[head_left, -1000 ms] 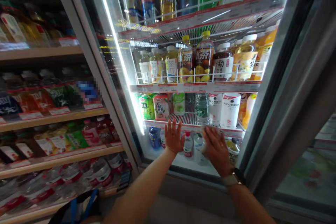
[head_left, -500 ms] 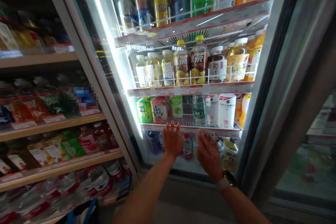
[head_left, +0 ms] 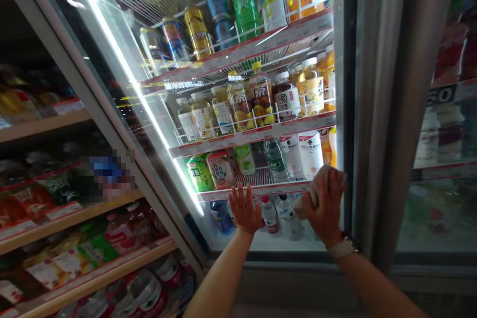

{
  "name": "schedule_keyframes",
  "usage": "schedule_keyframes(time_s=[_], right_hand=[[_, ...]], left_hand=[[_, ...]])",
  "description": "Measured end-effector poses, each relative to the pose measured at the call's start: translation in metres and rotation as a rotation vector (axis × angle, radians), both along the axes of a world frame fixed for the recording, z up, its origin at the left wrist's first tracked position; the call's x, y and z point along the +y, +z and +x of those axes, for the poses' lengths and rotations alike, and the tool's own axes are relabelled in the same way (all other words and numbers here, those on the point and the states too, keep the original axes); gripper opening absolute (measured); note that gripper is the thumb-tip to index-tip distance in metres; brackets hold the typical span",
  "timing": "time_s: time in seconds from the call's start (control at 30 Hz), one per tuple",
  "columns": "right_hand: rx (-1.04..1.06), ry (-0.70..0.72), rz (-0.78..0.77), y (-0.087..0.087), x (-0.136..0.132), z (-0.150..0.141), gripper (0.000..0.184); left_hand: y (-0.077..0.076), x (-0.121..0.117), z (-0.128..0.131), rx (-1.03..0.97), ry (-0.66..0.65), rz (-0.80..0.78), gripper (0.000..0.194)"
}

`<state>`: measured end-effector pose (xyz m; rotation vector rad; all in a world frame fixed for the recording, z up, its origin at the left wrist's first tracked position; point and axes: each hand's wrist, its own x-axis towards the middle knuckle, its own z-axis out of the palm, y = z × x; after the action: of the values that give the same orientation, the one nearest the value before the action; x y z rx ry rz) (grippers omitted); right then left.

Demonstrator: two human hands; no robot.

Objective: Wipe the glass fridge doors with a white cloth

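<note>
A lit drinks fridge behind a glass door (head_left: 261,243) stands before me, its glass carrying mirrored bright lettering. My left hand (head_left: 246,211) is open, fingers spread and palm toward the glass, low in front of the bottom shelf; it seems to rest on the pane. To its right, my right hand (head_left: 328,203) grips a crumpled greyish cloth (head_left: 307,203) near the door's right frame. A watch (head_left: 348,245) is on that wrist. Behind the hands, a red-capped bottle (head_left: 270,214) and a clear bottle (head_left: 287,216) show through the glass.
Fridge shelves hold cans (head_left: 197,32), tea bottles (head_left: 262,93) and white bottles (head_left: 310,153). At left stands an open wooden shelf (head_left: 93,278) of bottled drinks. A metal door frame (head_left: 382,109) runs down the right, with another glass-fronted fridge section (head_left: 436,218) beyond.
My right hand has moved right and slightly up with the cloth, toward the frame. The left hand stays nearly in place. The view has tilted and shifted right.
</note>
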<state>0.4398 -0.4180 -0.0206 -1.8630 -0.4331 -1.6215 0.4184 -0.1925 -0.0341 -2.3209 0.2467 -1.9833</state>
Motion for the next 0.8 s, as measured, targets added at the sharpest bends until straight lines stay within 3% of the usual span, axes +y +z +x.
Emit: schedule_keyframes(time_s=[0.1,0.27,0.4,0.5,0.67,0.8], right_hand=[[0.007,0.094,-0.131,-0.017,0.022,-0.009,0.070],[-0.004,0.242,-0.565,-0.051,0.048,-0.019,0.073],[-0.015,0.310,-0.765,-0.046,0.035,-0.013,0.076],[-0.022,0.209,-0.652,-0.028,0.011,-0.005,0.074],[0.009,0.001,-0.180,-0.001,-0.018,0.001,0.072],[0.012,0.060,-0.147,-0.005,-0.003,-0.003,0.071]], left_hand=[[0.001,0.000,-0.001,0.003,0.028,0.017,0.064],[0.001,0.001,-0.001,0.002,0.039,0.025,0.064],[0.002,0.000,0.000,-0.008,0.021,0.028,0.062],[0.002,0.000,0.000,-0.014,0.010,0.024,0.063],[0.001,0.000,0.000,-0.004,0.018,0.017,0.063],[-0.002,0.000,0.001,0.005,0.026,0.001,0.065]])
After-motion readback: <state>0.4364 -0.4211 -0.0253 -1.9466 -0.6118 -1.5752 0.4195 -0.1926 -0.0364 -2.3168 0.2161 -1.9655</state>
